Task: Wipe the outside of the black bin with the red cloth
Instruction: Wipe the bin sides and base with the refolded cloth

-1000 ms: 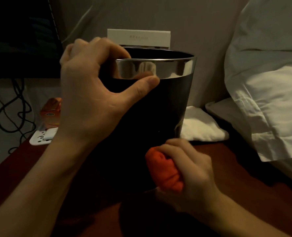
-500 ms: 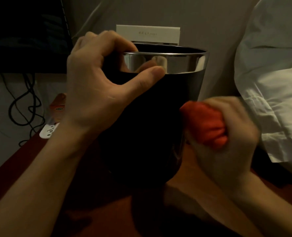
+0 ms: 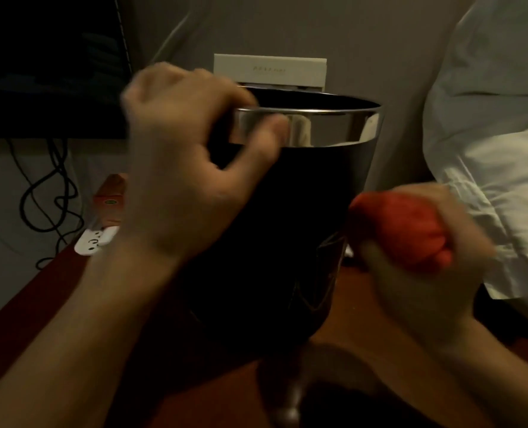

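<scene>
Since half a second ago, your right hand has dropped slightly along the black bin, its grip clenched around the bunched red cloth, which presses the bin's side. Your left hand grips the chrome rim, thumb outside. Below both grips, the bin stands on the reddish worktop.

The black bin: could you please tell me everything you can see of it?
The black bin is a glossy, tapered round bucket with a mirror-like silver band at its open rim. It stands upright on the reddish-brown table. The left hand grips its rim; the bunched red cloth, held in the right hand, is at its lower right side.
</scene>
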The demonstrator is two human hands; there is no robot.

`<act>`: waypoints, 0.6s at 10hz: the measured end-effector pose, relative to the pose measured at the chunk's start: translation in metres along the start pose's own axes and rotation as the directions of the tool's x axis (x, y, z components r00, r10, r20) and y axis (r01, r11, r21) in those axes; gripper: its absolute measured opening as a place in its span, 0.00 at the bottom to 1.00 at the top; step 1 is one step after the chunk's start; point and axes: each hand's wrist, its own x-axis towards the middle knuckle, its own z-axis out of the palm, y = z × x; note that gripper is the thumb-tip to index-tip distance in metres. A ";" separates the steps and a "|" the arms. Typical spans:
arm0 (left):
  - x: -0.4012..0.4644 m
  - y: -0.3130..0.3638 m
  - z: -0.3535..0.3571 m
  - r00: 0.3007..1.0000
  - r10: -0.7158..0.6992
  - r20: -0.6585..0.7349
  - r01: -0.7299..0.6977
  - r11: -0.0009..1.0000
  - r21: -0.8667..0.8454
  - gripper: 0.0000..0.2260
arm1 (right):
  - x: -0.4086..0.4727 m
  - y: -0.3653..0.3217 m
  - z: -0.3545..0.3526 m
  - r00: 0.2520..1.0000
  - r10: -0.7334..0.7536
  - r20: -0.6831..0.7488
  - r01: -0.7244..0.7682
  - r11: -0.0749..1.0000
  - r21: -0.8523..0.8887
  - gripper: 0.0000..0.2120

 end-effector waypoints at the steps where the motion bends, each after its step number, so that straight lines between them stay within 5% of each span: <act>1: -0.004 0.022 0.012 0.998 0.054 0.020 -0.055 0.997 0.059 0.16 | -0.054 0.071 -0.103 0.989 -0.126 0.077 0.127 0.992 -0.005 0.14; 2: -0.003 0.017 0.010 1.000 0.025 0.002 -0.026 0.998 0.060 0.17 | -0.067 0.113 -0.158 0.987 -0.097 -0.131 0.082 0.990 -0.118 0.13; 3: -0.001 0.012 0.005 1.000 -0.010 -0.027 0.012 0.999 0.049 0.18 | 0.051 0.094 -0.129 0.993 0.000 -0.116 -0.019 0.987 -0.162 0.12; 5: -0.002 0.012 0.008 0.999 -0.020 -0.031 0.021 0.999 0.046 0.17 | 0.082 0.108 -0.156 0.906 0.206 -0.371 -0.224 0.975 -0.005 0.10; 6: -0.001 0.013 0.007 0.999 -0.019 -0.037 0.021 0.998 0.052 0.18 | 0.068 0.100 -0.137 0.981 0.080 -0.177 -0.093 0.994 -0.065 0.14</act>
